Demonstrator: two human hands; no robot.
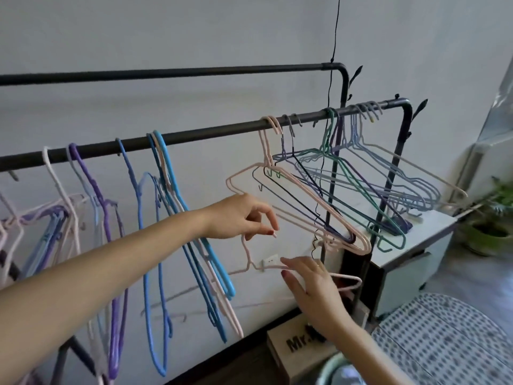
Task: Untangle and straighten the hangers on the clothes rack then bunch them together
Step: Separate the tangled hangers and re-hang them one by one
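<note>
A black clothes rack has a front rail that carries many wire hangers. Tangled purple and white hangers hang at the left, blue ones in the middle, pink hangers and green and lilac ones toward the right end. A loose pink hanger is off the rail, below it. My left hand pinches its hook near the top. My right hand holds its shoulder wire.
A second, higher rail runs behind. A black cord hangs down by the rack's right post. A white cabinet stands at the right, with a cardboard box and a patterned cushion below, and a potted plant at far right.
</note>
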